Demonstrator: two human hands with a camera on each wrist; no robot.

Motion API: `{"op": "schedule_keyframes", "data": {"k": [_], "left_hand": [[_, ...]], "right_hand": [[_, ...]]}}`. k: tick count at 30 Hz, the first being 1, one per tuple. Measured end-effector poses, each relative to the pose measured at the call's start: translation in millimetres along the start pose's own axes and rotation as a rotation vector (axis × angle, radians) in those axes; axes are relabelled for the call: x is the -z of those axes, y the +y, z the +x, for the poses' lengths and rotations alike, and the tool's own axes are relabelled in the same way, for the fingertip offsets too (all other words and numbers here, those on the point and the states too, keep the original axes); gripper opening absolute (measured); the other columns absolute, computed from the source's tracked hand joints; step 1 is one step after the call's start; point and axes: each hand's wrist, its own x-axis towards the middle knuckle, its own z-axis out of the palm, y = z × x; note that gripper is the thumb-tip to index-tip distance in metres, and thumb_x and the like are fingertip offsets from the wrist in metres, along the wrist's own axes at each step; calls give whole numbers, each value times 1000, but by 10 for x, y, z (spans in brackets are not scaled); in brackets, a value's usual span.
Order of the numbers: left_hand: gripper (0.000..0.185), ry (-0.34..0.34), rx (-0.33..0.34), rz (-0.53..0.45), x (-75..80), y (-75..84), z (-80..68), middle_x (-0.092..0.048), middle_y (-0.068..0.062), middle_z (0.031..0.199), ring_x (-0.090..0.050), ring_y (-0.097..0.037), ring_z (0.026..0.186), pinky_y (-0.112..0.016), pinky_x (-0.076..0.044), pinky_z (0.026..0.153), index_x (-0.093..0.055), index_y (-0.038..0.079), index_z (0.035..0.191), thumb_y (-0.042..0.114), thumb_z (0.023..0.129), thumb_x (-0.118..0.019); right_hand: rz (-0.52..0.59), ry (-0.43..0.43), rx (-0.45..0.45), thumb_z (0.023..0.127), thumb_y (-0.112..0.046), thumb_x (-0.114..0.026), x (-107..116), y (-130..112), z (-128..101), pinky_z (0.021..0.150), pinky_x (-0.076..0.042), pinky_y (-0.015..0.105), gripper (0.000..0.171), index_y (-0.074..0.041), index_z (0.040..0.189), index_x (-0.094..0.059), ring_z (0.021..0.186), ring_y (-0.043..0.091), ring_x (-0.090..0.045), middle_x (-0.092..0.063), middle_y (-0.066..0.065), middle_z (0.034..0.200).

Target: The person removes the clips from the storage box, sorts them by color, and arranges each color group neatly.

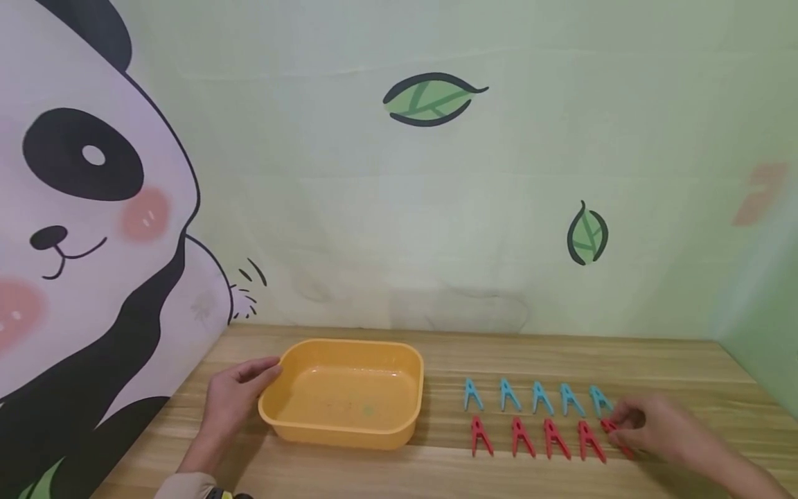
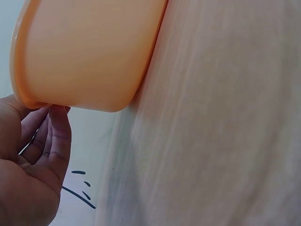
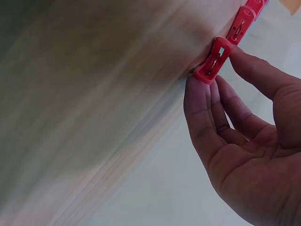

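Observation:
A yellow plastic tub (image 1: 343, 438) stands on the table, with nothing lying in it. My left hand (image 1: 233, 391) grips the tub's left rim; in the left wrist view its fingers (image 2: 60, 136) reach up to the rim's underside. At the right, my right hand (image 1: 663, 426) pinches the end red clothespin (image 3: 215, 60) between thumb and fingertips, partly hiding it in the head view. That clothespin stays in line with several other red clothespins (image 1: 553, 438). Behind them runs a row of several blue clothespins (image 1: 541, 397), the rightmost close beside my right fingertips.
The wood-grain table (image 1: 349, 475) ends at a pale green backdrop (image 1: 299, 208) printed with leaves and a large panda (image 1: 68, 277) on the left. Between the tub and the clothespin rows lies a strip of tabletop.

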Motion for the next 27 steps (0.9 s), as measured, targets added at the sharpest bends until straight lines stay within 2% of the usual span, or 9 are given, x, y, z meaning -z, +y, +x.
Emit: {"op": "schedule_keyframes", "data": {"k": [4, 11, 21, 27], "left_hand": [[45, -2, -1, -3, 0, 4, -3, -74, -10, 129, -65, -5, 105, -12, -52, 82, -76, 5, 130, 36, 97, -80], [44, -2, 3, -2, 0, 11, -13, -74, -11, 130, -64, -7, 108, -12, -52, 82, -76, 5, 130, 35, 98, -80], [44, -9, 5, -10, 5, 32, -29, -74, -12, 130, -65, -5, 102, -14, -54, 80, -75, 3, 130, 33, 98, -80], [44, -10, -3, -16, 13, 30, -23, -74, -13, 129, -66, -3, 98, -15, -55, 79, -75, 2, 130, 32, 98, -80]], "right_hand": [[-3, -7, 6, 91, -10, -83, 14, 29, -15, 63, -51, 25, 11, -7, 92, -73, 74, 8, -57, -67, -5, 83], [54, -74, -7, 92, -13, -82, 61, 61, -60, 59, -49, 25, 15, -3, 96, -71, 70, 7, -57, -67, -4, 81], [19, -50, -87, 91, -16, -83, 35, -2, -57, 55, -46, 25, 15, -6, 93, -72, 65, 12, -54, -62, -4, 76], [50, -67, -48, 93, -17, -82, 41, 20, -50, 54, -46, 25, 16, -5, 94, -72, 63, 10, -54, -62, -4, 75]]}}
